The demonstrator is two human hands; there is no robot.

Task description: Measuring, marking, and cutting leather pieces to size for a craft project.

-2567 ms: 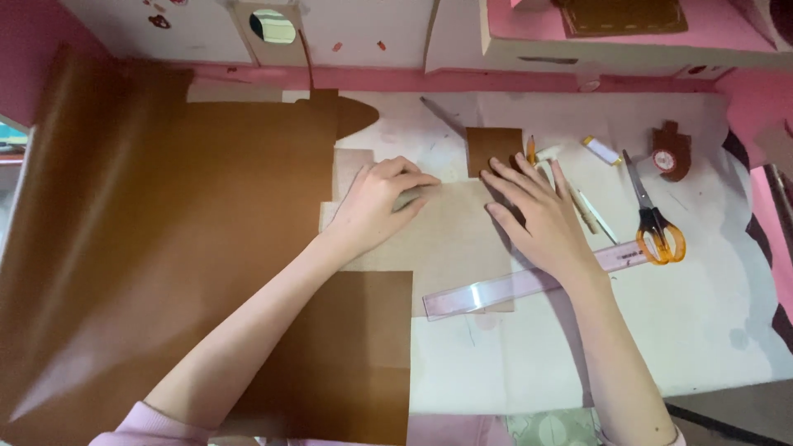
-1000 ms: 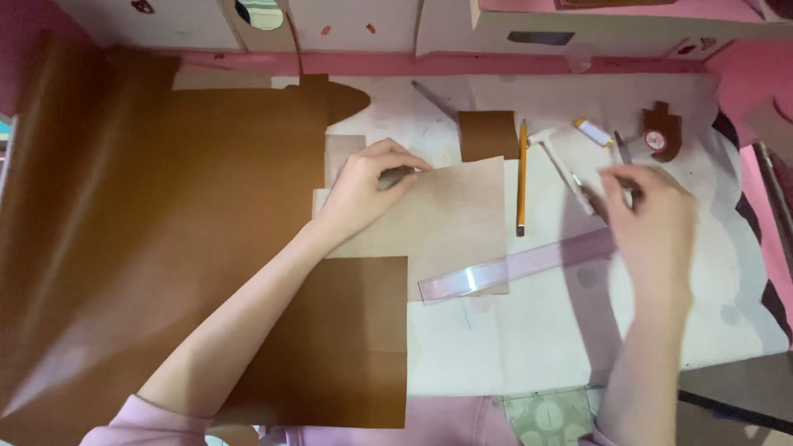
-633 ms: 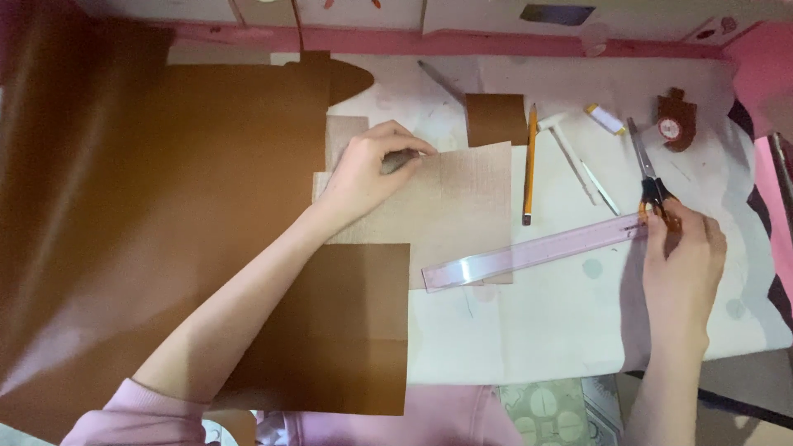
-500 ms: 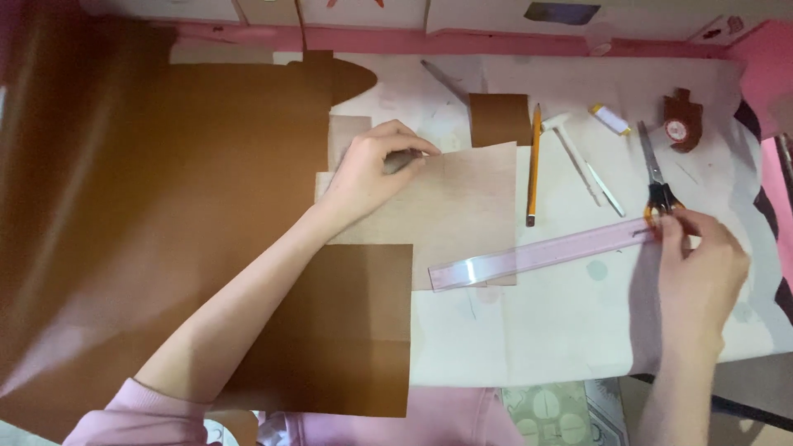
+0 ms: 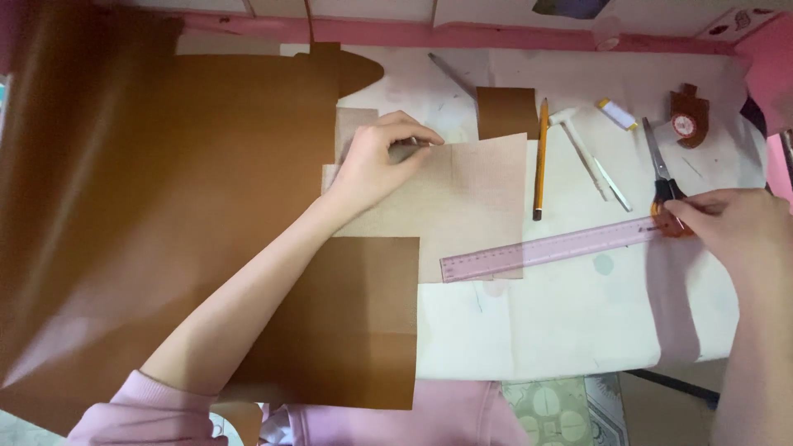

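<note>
My left hand point(image 5: 380, 161) rests on a tan sheet point(image 5: 471, 190) and pinches its top edge between thumb and forefinger. The sheet lies on a white work mat point(image 5: 562, 322), partly over a large brown leather sheet point(image 5: 165, 190) and a brown rectangular piece point(image 5: 347, 322). My right hand point(image 5: 735, 227) is at the far right, fingers closed over the orange handles of the scissors point(image 5: 657, 165), whose blades point away from me. A pink transparent ruler point(image 5: 545, 248) lies slanted between the tan sheet and my right hand.
A yellow pencil point(image 5: 541, 157) lies beside the tan sheet's right edge. A small brown piece point(image 5: 505, 111), a white tool point(image 5: 586, 153), a small white and yellow stick point(image 5: 618, 114) and a brown round-faced object point(image 5: 688, 116) sit at the back. A pink rail point(image 5: 462, 35) bounds the far side.
My right hand left the tan sheet, swept right across the mat and closed on the scissors' handles. The left hand stayed pinching the sheet's top edge.
</note>
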